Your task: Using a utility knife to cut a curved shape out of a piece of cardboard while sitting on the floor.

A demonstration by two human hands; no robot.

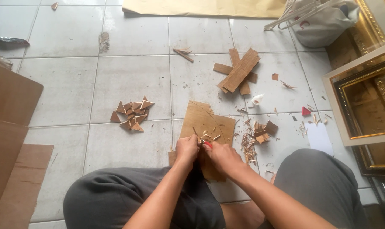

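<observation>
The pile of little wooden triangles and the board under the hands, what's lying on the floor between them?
In the head view, only bare grey floor tile separates the triangle pile from the board; nothing lies there.

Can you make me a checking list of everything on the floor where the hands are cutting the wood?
Surface: grey tiled floor, dusty.
Job's things: brown cutting board; red-handled cutter.
Clutter: pile of wooden triangles; crossed wooden strips; shavings; small square offcuts; red triangle.
Hands: left hand and right hand close together over the board; what the left pinches is hidden.
Cables: nothing seen.
Surroundings: gold picture frames, white bag, cardboard sheets.
</observation>
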